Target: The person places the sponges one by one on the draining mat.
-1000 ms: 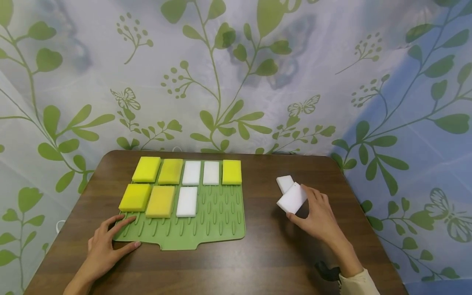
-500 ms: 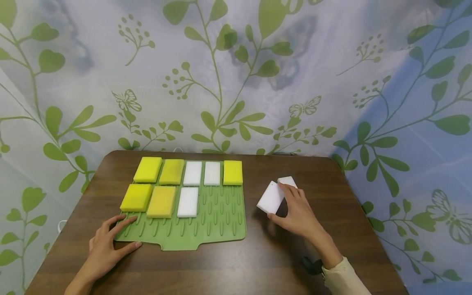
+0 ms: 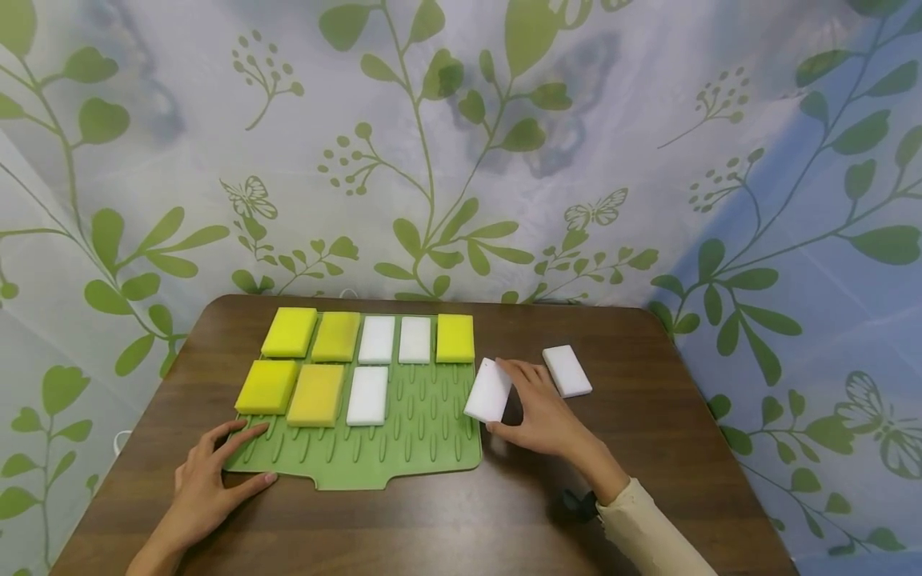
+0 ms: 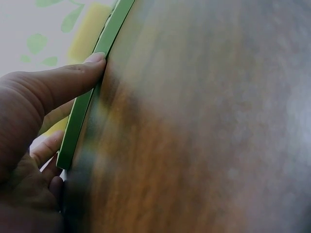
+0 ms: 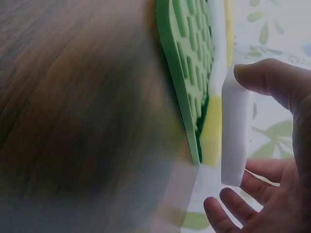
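Note:
My right hand (image 3: 543,412) pinches a white sponge (image 3: 487,390) between thumb and fingers, tilted, overlapping the right edge of the green ridged mat (image 3: 432,436). In the right wrist view the thumb presses one end of this white sponge (image 5: 235,131) and fingertips meet the other. My left hand (image 3: 209,480) spreads over the mat's front left corner. Its thumb (image 4: 80,77) touches the mat's edge in the left wrist view, while the other fingers reach its left side. On the mat, several yellow sponges (image 3: 288,332) and 3 white sponges, one in the front row (image 3: 367,395), lie in two rows.
Another white sponge (image 3: 567,370) lies on the brown wooden table (image 3: 432,528), to the right of the right hand. Behind the table hangs a leaf-patterned curtain (image 3: 461,160). A dark object (image 3: 579,506) shows at the right wrist.
My right hand has carried the white sponge leftward from beside the other white sponge to the mat's right edge, uncovering that other sponge. The left hand stays in place.

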{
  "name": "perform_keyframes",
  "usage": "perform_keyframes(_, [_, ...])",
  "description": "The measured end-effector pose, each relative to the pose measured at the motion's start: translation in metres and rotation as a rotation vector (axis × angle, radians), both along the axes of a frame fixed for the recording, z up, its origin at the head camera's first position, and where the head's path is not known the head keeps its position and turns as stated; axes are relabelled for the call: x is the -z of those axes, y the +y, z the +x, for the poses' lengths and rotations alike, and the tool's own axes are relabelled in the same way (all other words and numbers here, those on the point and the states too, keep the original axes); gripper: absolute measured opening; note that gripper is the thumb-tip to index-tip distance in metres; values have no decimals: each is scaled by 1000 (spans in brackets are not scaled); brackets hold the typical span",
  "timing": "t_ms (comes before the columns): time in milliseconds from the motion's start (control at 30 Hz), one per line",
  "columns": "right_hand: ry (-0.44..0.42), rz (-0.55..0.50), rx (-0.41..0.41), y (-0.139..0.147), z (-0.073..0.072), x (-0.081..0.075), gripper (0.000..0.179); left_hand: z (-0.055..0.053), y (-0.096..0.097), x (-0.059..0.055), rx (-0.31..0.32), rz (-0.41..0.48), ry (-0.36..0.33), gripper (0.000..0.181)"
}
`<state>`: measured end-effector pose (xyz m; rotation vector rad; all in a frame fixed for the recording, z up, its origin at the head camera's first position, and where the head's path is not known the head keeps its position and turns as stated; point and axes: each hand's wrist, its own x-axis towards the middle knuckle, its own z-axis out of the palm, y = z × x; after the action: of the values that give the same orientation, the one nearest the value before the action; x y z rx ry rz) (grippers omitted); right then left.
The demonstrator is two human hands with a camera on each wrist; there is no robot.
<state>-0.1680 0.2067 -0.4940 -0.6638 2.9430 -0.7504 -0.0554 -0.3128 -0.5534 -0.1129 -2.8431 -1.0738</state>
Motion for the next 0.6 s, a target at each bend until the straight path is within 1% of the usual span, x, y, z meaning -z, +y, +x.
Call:
perform_keyframes(167, [-19, 27, -56, -15, -7, 6, 105, 0, -1, 0, -2, -2, 7, 76])
perform_keyframes(333, [-44, 13, -107, -29, -12, 9, 104, 1, -2, 0, -4, -2, 8, 77])
perform_keyframes(600, [-104, -14, -180, -55, -20, 7, 102, 0, -1, 2, -4, 1, 2, 75])
